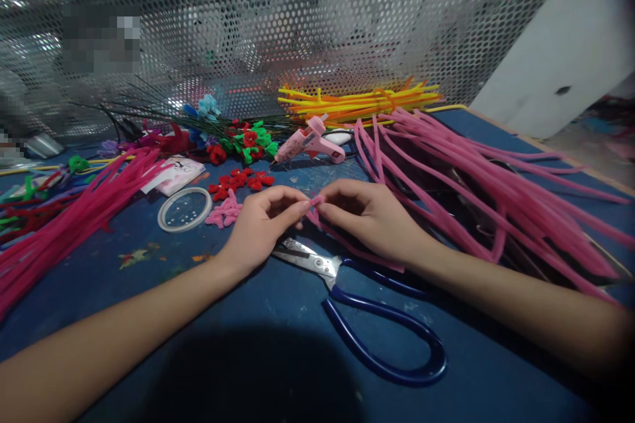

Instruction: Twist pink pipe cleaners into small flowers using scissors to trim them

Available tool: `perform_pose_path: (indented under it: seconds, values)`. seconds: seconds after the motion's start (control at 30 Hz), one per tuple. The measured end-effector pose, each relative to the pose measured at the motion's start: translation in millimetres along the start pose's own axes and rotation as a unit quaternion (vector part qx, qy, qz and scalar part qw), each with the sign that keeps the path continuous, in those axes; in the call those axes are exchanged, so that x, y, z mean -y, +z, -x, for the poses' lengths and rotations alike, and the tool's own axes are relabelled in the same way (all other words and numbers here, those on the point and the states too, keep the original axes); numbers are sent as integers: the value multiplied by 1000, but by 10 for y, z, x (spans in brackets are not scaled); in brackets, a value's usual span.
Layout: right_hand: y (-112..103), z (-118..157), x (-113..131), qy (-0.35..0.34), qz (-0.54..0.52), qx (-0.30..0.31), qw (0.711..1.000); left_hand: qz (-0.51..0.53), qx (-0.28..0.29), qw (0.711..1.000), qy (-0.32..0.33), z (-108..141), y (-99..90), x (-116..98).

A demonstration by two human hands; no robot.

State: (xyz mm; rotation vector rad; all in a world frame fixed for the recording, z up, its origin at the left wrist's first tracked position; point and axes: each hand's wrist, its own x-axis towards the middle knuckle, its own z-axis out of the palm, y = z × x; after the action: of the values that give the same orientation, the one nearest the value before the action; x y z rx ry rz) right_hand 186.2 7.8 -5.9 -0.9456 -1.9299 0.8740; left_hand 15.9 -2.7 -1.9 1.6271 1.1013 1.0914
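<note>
Between my two hands is a pink pipe cleaner (315,201), its small end pinched at the fingertips and a length trailing down to the right under my right hand. My left hand (262,218) closes thumb and forefinger on its left side. From the other side my right hand (370,215) grips it the same way. Just below lie scissors with blue handles (387,307), their blades partly under my left hand. Beside my left hand rests a small heap of bent pink pieces (225,210), with red ones (241,182) behind it.
A white ring (184,209) with tiny beads is at left, near magenta pipe cleaners (84,211). A pink glue gun (310,143) lies behind my hands. Long pink pipe cleaners (476,178) spread at right, yellow ones (347,104) at the back, before a perforated metal panel (278,20).
</note>
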Motion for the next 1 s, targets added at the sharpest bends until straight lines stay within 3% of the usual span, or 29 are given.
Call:
perform_pose_path:
  seconds: [0.17,0.5,0.9,1.0]
  values:
    - [-13,-8,-20,-1,-7,-11,1000,5,12,1000,-1,10,0,12]
    - [-33,-59,1,91,-117,60,987,-28,-55,996,63,45,14,-14]
    - [-47,-76,1,147,-190,19,970,-36,-5,997,68,56,10,1]
    - [-53,-76,2,149,-193,33,969,-54,-4,996,69,61,4,3]
